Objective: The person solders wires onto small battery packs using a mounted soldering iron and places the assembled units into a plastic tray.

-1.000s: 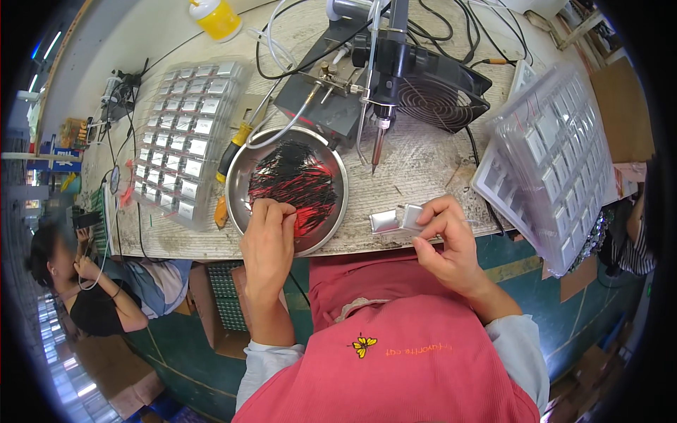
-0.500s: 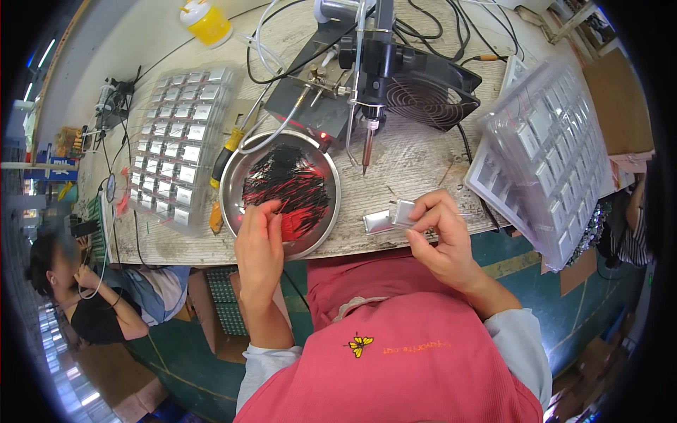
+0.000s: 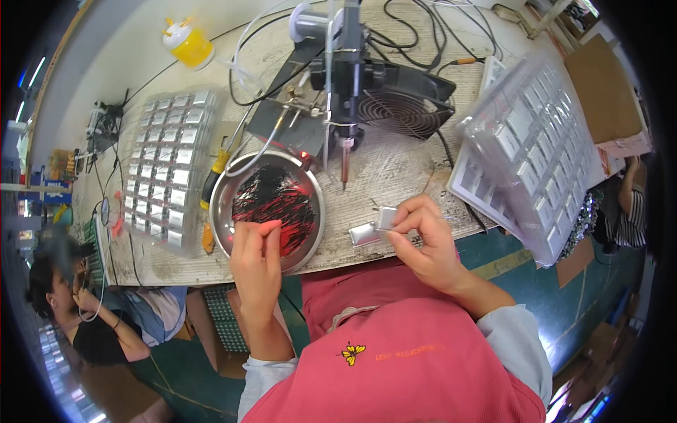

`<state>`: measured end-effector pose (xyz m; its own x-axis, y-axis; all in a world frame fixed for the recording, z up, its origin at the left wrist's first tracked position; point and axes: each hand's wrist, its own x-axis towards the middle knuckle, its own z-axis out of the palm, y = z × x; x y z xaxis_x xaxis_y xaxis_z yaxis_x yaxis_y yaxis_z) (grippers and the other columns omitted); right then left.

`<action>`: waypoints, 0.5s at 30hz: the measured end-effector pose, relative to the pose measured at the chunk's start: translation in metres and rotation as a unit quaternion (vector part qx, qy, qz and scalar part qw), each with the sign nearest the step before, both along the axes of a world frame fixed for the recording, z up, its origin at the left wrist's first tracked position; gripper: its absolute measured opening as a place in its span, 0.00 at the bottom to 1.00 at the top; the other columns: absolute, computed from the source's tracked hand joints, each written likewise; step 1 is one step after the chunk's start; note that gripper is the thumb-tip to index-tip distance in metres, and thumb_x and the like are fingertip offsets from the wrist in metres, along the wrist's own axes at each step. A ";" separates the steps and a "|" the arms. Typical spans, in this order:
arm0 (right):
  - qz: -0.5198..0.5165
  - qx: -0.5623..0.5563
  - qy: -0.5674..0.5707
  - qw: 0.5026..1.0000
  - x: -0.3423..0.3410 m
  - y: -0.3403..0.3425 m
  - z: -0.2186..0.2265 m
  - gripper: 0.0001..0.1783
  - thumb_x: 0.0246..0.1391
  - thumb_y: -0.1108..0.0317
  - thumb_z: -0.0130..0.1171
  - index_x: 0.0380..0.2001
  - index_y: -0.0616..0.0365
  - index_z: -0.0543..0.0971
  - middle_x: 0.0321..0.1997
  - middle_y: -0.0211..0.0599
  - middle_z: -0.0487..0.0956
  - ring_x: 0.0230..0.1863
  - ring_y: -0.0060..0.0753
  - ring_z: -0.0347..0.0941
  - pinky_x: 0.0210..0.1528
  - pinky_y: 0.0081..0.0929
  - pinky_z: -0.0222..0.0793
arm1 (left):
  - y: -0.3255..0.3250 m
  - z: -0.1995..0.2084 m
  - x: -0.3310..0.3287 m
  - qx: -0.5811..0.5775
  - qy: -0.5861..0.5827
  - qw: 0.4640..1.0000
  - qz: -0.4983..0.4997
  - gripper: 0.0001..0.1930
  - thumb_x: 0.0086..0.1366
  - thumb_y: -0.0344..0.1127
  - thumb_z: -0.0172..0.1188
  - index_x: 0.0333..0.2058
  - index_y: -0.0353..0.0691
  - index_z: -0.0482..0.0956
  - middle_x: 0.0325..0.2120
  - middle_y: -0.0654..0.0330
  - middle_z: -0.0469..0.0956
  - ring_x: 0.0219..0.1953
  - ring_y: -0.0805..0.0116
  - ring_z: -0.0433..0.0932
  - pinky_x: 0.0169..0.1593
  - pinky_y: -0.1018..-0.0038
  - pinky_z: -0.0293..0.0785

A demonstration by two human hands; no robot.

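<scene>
While the right hand (image 3: 428,241) pinches a silver pouch cell (image 3: 386,218), left hand (image 3: 255,266) curled over steel bowl (image 3: 221,206), its grip unclear

Got a yellow-and-white bottle (image 3: 190,47) at the back of the counter (image 3: 416,168), a black fan (image 3: 405,111), cardboard box (image 3: 605,88) off right.

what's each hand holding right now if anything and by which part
The right hand pinches a flat silver piece by its right edge. Whether the left hand holds anything cannot be told.
</scene>
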<state>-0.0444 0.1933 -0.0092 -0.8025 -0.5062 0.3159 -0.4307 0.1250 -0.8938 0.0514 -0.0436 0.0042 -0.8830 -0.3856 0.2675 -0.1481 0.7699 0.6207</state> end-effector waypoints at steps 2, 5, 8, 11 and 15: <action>0.018 -0.026 0.006 0.999 -0.001 -0.006 0.000 0.07 0.48 0.77 0.60 0.29 0.59 0.72 0.35 0.38 0.71 0.36 0.33 0.69 0.39 0.26 0.65 | -0.001 -0.001 0.000 -0.009 0.041 0.999 -0.011 0.03 0.60 0.26 0.59 0.33 0.35 0.78 0.29 0.56 0.72 0.29 0.63 0.73 0.31 0.72 0.68; 0.010 -0.031 -0.009 0.999 0.000 -0.007 0.003 0.07 0.48 0.77 0.60 0.29 0.59 0.72 0.36 0.38 0.71 0.36 0.32 0.69 0.40 0.26 0.65 | 0.003 0.000 -0.002 0.027 0.070 0.997 -0.016 0.03 0.59 0.24 0.60 0.32 0.35 0.78 0.27 0.57 0.72 0.24 0.70 0.71 0.26 0.76 0.66; 0.001 -0.047 -0.014 0.999 0.000 -0.010 -0.001 0.07 0.48 0.77 0.60 0.29 0.60 0.72 0.36 0.38 0.71 0.36 0.33 0.69 0.40 0.26 0.65 | 0.007 -0.003 -0.005 0.054 0.072 0.996 -0.016 0.04 0.58 0.23 0.60 0.33 0.35 0.79 0.24 0.59 0.72 0.21 0.72 0.70 0.26 0.77 0.65; -0.003 -0.054 -0.023 0.998 0.000 -0.012 -0.003 0.07 0.48 0.77 0.60 0.28 0.60 0.71 0.36 0.38 0.71 0.36 0.33 0.69 0.40 0.27 0.65 | 0.014 -0.003 -0.007 0.083 0.073 0.994 -0.016 0.04 0.58 0.23 0.60 0.33 0.35 0.79 0.20 0.61 0.71 0.19 0.73 0.69 0.25 0.78 0.65; -0.001 -0.039 -0.001 0.999 -0.002 -0.014 -0.005 0.07 0.48 0.77 0.60 0.28 0.60 0.71 0.35 0.39 0.71 0.36 0.34 0.69 0.40 0.27 0.65 | 0.020 -0.003 -0.011 0.101 0.068 0.992 -0.021 0.04 0.57 0.23 0.61 0.33 0.35 0.79 0.19 0.61 0.70 0.18 0.73 0.68 0.25 0.78 0.64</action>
<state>-0.0465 0.1798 -0.0138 -0.8046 -0.4779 0.3525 -0.4280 0.0551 -0.9021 0.0408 -0.0235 0.0009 -0.8603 -0.4079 0.3057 -0.0236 0.6310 0.7754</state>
